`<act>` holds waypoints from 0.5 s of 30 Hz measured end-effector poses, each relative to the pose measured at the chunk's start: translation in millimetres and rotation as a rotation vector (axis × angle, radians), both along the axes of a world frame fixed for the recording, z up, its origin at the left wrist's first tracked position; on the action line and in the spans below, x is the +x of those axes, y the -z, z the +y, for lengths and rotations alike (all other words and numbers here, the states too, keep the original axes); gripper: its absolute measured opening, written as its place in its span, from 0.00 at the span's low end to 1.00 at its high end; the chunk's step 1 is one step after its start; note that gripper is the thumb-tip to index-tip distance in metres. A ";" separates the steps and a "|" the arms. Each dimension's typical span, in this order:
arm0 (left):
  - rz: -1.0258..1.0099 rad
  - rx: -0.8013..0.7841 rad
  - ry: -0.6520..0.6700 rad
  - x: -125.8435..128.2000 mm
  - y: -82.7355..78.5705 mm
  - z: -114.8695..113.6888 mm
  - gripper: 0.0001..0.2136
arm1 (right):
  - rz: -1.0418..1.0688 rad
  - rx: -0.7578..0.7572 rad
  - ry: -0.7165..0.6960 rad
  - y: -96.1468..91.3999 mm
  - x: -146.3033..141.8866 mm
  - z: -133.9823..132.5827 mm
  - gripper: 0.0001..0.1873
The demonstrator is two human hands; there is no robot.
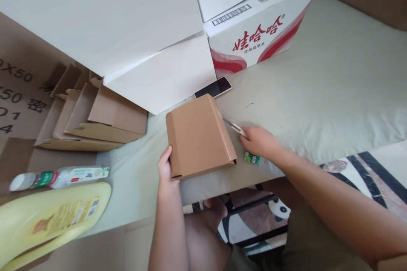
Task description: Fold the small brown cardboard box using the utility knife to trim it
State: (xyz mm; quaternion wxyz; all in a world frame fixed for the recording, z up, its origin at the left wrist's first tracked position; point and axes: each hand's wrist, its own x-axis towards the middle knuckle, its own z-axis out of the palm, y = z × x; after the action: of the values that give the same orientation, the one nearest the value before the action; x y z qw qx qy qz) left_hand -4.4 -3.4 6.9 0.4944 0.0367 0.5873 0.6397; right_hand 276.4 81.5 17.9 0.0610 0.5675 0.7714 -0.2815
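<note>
Two hands at work: left hand (165,165) gripping folded brown carton (200,136) at its seven o'clock corner, near table edge (222,184); right hand (261,142) closed over box cutter (234,126) at carton's three o'clock. Open tabletop (333,93) toward two o'clock; white boxes (127,29) crowding twelve.

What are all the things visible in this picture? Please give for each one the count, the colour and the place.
folded cardboard box: 1, brown, centre of the table
flat cardboard pieces: a stack, brown, left
phone: 1, dark screen, behind the folded box
white cartons: 2, the right one with red print, back
plastic bottle: 1, clear, lying at left
yellow object: 1, bottom left
small green packet: 1, under the right hand
table: 1, pale cover
left hand: holds the box's near corner
right hand: on a thin light tool
</note>
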 end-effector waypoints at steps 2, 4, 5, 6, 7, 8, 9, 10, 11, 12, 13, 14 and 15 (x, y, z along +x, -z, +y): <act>0.004 0.012 0.019 -0.6 0.0 -0.3 0.11 | -0.026 0.017 0.005 -0.4 -0.1 -0.7 0.17; 0.003 0.024 0.032 -1.6 0.7 -0.7 0.11 | -0.052 0.044 0.028 -0.4 0.2 -1.4 0.19; 0.003 0.029 0.033 -2.0 1.2 -0.9 0.11 | -0.061 0.068 0.042 -0.3 0.4 -1.8 0.20; 0.005 0.036 0.029 -2.2 1.8 -1.1 0.11 | -0.069 0.098 0.059 0.0 0.6 -2.1 0.22; 0.012 0.042 0.026 -2.2 2.4 -1.3 0.11 | -0.079 0.126 0.077 0.4 0.8 -2.5 0.23; 0.022 0.048 0.025 -2.0 2.8 -1.3 0.12 | -0.088 0.153 0.092 0.9 1.0 -2.8 0.25; 0.033 0.053 0.026 -1.6 2.8 -1.3 0.12 | -0.096 0.175 0.103 1.6 1.0 -3.1 0.27; 0.045 0.057 0.030 -1.1 2.5 -1.1 0.12 | -0.101 0.189 0.108 2.4 0.9 -3.4 0.28; 0.057 0.062 0.033 -0.6 1.6 -0.9 0.12 | -0.103 0.198 0.108 3.3 0.6 -3.6 0.29; 0.068 0.069 0.037 -0.1 0.3 -0.8 0.11 | -0.100 0.214 0.100 4.3 0.4 -3.7 0.29; 0.078 0.076 0.042 0.4 -1.2 -0.7 0.10 | -0.090 0.244 0.096 5.4 0.1 -3.7 0.29; 0.087 0.083 0.049 0.8 -3.0 -0.9 0.10 | -0.068 0.284 0.101 6.6 0.0 -3.6 0.28; 0.096 0.092 0.058 1.3 -4.7 -1.4 0.09 | -0.025 0.326 0.118 7.7 0.0 -3.4 0.28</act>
State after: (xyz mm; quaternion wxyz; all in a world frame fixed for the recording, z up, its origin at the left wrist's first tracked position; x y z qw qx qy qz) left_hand -3.1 -4.8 11.6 0.4818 0.1068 0.5790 0.6490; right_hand 276.4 78.1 10.2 -0.0390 0.6174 0.7715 -0.1487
